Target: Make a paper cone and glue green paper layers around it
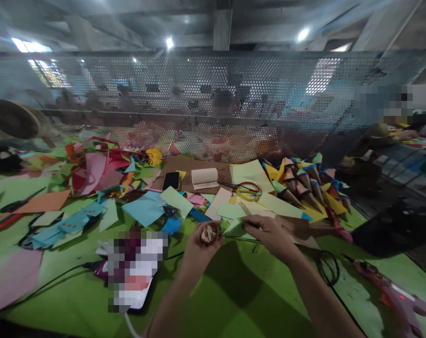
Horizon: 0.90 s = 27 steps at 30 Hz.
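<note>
In the head view, my left hand (198, 246) is wrapped round a small brown paper cone (209, 234), whose open end faces me and shows crumpled pale paper inside. To its right, my right hand (271, 237) pinches a light green piece of paper (235, 228) between thumb and fingers. The green paper's left end lies close beside the cone; I cannot tell whether they touch. Beyond my hands lie coloured paper sheets, among them a blue sheet (144, 209). Scissors with red and yellow handles (248, 188) rest farther back.
Several brown cones with coloured tops (300, 180) are heaped at back right. A pink glue gun (392, 286) lies right, near a looped black cord (328, 267). A partly blurred phone (140, 298) is at left front. Behind stands a perforated metal screen (163, 101); a fan (16, 119) is far left.
</note>
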{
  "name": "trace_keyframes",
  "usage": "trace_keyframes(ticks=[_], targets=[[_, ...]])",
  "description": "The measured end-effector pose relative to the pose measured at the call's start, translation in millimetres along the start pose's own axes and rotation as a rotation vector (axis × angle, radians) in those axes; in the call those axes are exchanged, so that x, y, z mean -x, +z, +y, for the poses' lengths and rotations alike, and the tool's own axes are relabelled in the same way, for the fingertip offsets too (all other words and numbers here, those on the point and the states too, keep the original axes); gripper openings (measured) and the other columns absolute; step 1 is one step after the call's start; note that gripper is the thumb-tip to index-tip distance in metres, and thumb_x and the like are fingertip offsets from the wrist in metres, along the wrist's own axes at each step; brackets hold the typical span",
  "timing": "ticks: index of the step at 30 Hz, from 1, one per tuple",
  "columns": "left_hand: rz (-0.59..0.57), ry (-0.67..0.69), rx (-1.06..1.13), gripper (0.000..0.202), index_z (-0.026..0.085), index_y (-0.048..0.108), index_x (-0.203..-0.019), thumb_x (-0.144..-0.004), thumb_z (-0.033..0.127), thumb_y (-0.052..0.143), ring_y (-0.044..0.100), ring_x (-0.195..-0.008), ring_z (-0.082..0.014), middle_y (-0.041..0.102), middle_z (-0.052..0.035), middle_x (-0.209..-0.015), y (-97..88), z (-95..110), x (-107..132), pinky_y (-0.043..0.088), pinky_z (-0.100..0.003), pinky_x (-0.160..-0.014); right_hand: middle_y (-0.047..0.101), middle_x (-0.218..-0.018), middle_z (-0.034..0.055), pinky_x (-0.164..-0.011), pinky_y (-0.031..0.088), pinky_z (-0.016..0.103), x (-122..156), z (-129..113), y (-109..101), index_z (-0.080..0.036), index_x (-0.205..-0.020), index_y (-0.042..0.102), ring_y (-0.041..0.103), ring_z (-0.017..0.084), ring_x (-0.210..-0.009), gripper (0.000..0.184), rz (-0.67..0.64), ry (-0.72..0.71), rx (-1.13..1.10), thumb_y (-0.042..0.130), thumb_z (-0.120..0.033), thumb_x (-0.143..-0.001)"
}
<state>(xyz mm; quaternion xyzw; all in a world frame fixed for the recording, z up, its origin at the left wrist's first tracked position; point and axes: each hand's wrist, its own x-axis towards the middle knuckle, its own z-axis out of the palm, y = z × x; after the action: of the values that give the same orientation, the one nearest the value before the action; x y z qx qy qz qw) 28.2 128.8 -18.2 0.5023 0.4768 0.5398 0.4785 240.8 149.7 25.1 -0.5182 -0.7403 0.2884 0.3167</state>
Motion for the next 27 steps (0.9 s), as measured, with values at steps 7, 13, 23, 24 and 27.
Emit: trace_keyframes(ticks=[7,13,23,24,27], targets=[[-0.056,-0.270,0.123,0.039,0.013,0.076,-0.081,-0.048,0.030,0.089,0.068,-0.076,-0.0210,0.076,-0.0059,-0.079,3.1,2,4,0.055,-0.030,-0.072,0.077,-0.098,0.0055,-0.081,0.053,0.039,3,-8,5,-0.020,-0.098,0.078,0.070,0.028,-0.091,0.029,-0.087,0.034,-0.161,0.059,-0.032,-0.080],[-0.079,-0.348,0.182,0.040,0.014,0.077,-0.085,-0.053,0.034,0.089,0.067,-0.073,-0.0161,0.076,-0.0068,-0.083,-1.4,1,5,0.050,-0.021,-0.061,0.077,-0.099,0.0037,-0.086,0.053,0.044,3,-7,8,-0.025,-0.098,0.079,0.069,0.028,-0.094,0.028,-0.075,0.043,-0.210,0.060,-0.031,-0.078],[0.016,-0.268,0.111,0.033,0.012,0.074,-0.075,-0.049,0.026,0.088,0.066,-0.065,-0.0178,0.073,-0.0042,-0.069,3.6,6,1,0.053,-0.026,-0.060,0.076,-0.100,0.0015,-0.083,0.051,0.038,4,-9,8,-0.027,-0.099,0.078,0.067,0.025,-0.094,0.031,-0.158,0.014,-0.280,0.054,-0.046,-0.092],[0.025,-0.247,0.082,0.030,0.012,0.073,-0.074,-0.050,0.025,0.087,0.065,-0.065,-0.0177,0.072,-0.0031,-0.068,3.8,7,1,0.053,-0.026,-0.061,0.076,-0.100,0.0011,-0.083,0.051,0.037,4,-10,7,-0.027,-0.099,0.077,0.067,0.025,-0.095,0.034,-0.168,0.028,-0.289,0.052,-0.048,-0.093],[0.029,-0.146,-0.039,0.019,0.014,0.071,-0.074,-0.058,0.021,0.079,0.063,-0.065,-0.0163,0.069,-0.0002,-0.067,2.9,3,4,0.051,-0.025,-0.063,0.075,-0.101,0.0007,-0.082,0.050,0.035,4,-14,9,-0.026,-0.105,0.076,0.066,0.023,-0.094,0.032,-0.223,0.046,-0.348,0.057,-0.048,-0.090]])
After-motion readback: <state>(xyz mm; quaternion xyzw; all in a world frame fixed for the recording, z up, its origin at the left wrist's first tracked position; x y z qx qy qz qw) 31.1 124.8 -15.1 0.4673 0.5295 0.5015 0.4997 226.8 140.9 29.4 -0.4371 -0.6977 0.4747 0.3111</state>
